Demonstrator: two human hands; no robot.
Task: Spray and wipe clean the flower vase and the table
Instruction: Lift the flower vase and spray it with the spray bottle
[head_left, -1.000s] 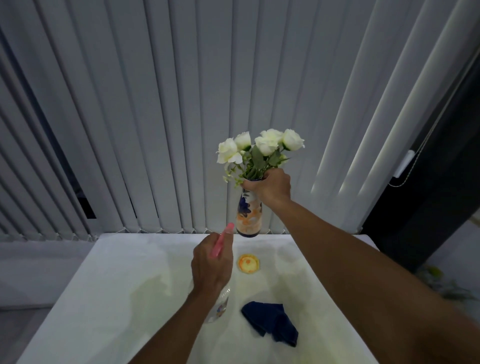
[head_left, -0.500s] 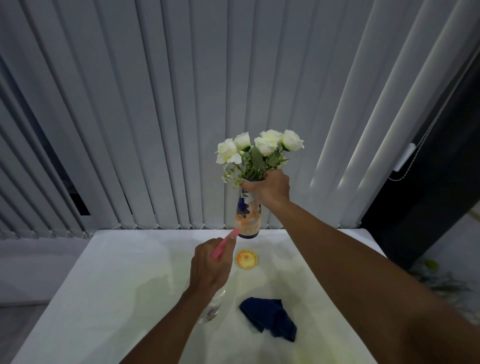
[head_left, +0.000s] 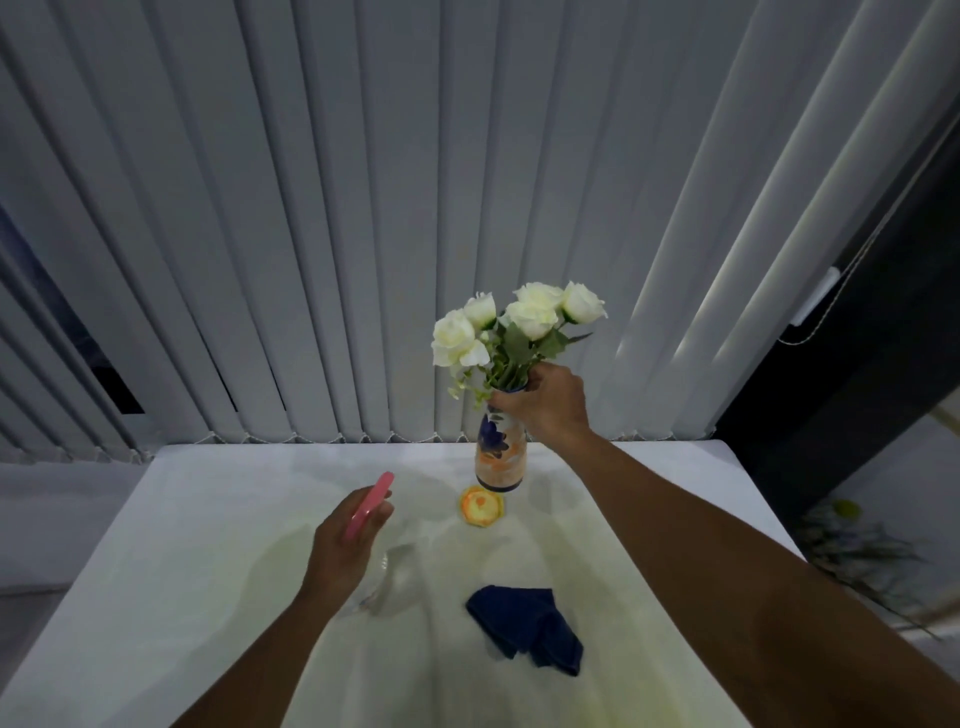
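Observation:
My right hand (head_left: 548, 410) grips the neck of a painted vase (head_left: 498, 457) holding white roses (head_left: 519, 325), lifted just above the white table (head_left: 156, 545) near its far edge. My left hand (head_left: 345, 545) holds a clear spray bottle (head_left: 395, 582) with a pink head (head_left: 369, 506), low over the table to the left of the vase, nozzle pointing toward it. A dark blue cloth (head_left: 527, 626) lies crumpled on the table nearer to me.
A small orange and yellow coaster (head_left: 481, 506) lies on the table just below the vase. Grey vertical blinds (head_left: 363, 208) hang right behind the table's far edge. A dark wall and a plant (head_left: 852, 540) are off the right side.
My left hand has moved the spray bottle down and to the left, away from the vase. The vase stays held in my right hand, shifted slightly lower.

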